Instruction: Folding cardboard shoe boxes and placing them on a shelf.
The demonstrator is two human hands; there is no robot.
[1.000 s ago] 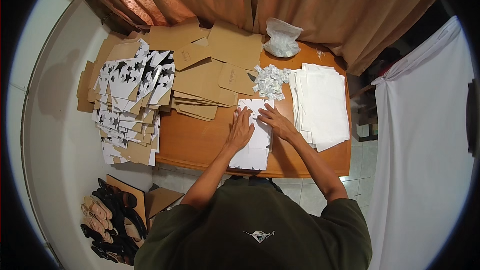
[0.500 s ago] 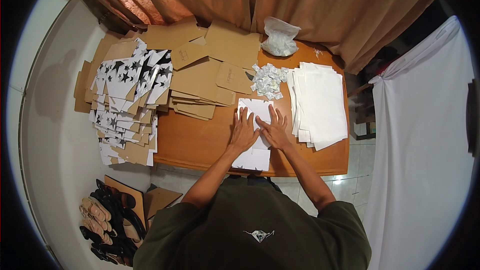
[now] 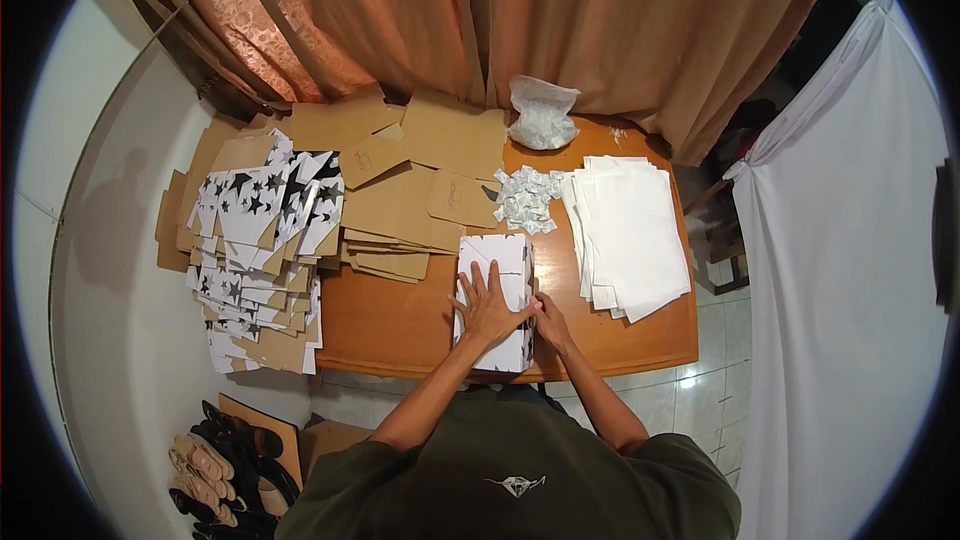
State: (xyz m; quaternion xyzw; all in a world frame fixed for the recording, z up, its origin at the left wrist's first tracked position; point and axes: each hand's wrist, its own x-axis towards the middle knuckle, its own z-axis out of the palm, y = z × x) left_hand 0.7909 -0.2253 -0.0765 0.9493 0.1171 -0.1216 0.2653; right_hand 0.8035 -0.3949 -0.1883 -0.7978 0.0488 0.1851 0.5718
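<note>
A white cardboard box (image 3: 512, 252) with black stars along its sides stands at the table's front edge, lid face up. Across its top lies my left hand (image 3: 487, 312), fingers spread flat and the thumb reaching toward the right edge. My right hand (image 3: 550, 321) is against the box's right side, its fingers curled there and partly hidden. Beyond the box is a heap of small white packets (image 3: 527, 198). To the right lies a stack of white paper sheets (image 3: 630, 235).
Star-printed folded boxes (image 3: 250, 205) are piled at the table's left end, beside flat brown cardboard pieces (image 3: 455, 130). A clear plastic bag (image 3: 543, 115) of packets sits at the back by the brown curtain (image 3: 400, 20). Shoes (image 3: 235, 470) lie at lower left.
My right hand has moved off the top of the box to its right side. My left hand has spread out over the top. The view has shifted, and the starred right side now shows.
</note>
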